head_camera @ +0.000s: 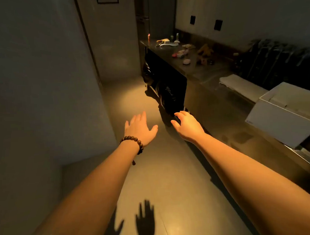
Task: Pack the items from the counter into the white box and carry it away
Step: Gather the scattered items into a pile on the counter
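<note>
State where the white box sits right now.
In the head view, the white box sits open on the dark counter at the right edge, beside a folded cloth, beyond the right hand.

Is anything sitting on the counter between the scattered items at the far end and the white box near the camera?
Only a folded pale cloth lies on the counter, just beyond the white box and short of the scattered items. Nothing else is visible.

We have one view only, worn on the head, looking forward and down along a narrow passage. The floor (153, 170) lies below us, and the desk (207, 74) runs away along our right, its far end distant.
</note>
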`<control>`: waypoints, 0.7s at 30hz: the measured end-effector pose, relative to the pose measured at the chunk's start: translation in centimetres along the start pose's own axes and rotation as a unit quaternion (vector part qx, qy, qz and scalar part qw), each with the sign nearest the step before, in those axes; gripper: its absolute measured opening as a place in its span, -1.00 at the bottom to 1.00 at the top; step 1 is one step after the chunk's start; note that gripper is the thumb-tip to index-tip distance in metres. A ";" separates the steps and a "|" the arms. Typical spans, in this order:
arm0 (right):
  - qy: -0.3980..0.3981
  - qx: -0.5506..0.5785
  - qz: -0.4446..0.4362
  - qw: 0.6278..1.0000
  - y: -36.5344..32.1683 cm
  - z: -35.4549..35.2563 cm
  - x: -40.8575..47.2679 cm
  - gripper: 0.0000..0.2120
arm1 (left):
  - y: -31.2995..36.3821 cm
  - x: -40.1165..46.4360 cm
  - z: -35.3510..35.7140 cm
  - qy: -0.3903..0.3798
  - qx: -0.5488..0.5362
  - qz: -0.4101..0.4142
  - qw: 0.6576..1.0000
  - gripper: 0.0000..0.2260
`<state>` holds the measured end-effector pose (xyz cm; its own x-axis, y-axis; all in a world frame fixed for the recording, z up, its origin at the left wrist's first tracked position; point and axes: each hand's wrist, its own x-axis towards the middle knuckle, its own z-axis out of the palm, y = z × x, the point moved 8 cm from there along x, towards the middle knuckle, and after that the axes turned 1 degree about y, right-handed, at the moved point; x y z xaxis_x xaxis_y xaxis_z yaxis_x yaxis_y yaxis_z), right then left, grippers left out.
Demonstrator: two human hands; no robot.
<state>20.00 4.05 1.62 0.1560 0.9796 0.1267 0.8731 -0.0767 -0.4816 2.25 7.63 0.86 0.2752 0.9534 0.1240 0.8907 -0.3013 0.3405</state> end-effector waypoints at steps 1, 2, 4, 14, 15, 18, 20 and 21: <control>-0.001 -0.001 0.002 1.000 0.0 0.5 0.6 -0.52 | -0.3 0.5 0.2 -0.004 0.002 -0.004 1.000 -0.33; 0.002 -0.003 0.002 1.000 0.2 0.8 1.3 -0.52 | -0.6 1.1 0.4 -0.003 0.005 -0.003 1.000 -0.33; -0.004 -0.008 0.006 1.000 0.7 2.1 3.0 -0.52 | -1.3 2.7 1.3 -0.009 0.008 -0.003 1.000 -0.33; -0.034 0.001 0.013 0.999 4.2 8.3 19.0 -0.51 | -3.4 18.8 6.0 -0.023 0.029 -0.001 0.999 -0.34; -0.042 0.001 0.012 0.999 4.6 8.6 21.1 -0.51 | -3.6 21.1 6.4 -0.030 0.033 -0.002 0.999 -0.34; -0.056 0.000 0.017 0.998 5.9 8.5 27.2 -0.51 | -4.0 27.4 7.3 -0.052 0.037 -0.007 0.998 -0.33; -0.064 -0.002 0.018 0.998 6.3 8.3 30.9 -0.51 | -4.5 31.2 7.6 -0.056 0.031 -0.015 0.998 -0.33; -0.065 -0.004 0.017 0.998 6.5 8.2 32.7 -0.51 | -4.8 33.0 7.6 -0.056 0.030 -0.021 0.998 -0.32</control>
<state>26.95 37.11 -4.47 0.1239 0.9923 -0.0035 0.8719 -0.1106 -0.4771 9.86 40.64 -3.80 0.2724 0.9622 0.0050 0.9216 -0.2624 0.2860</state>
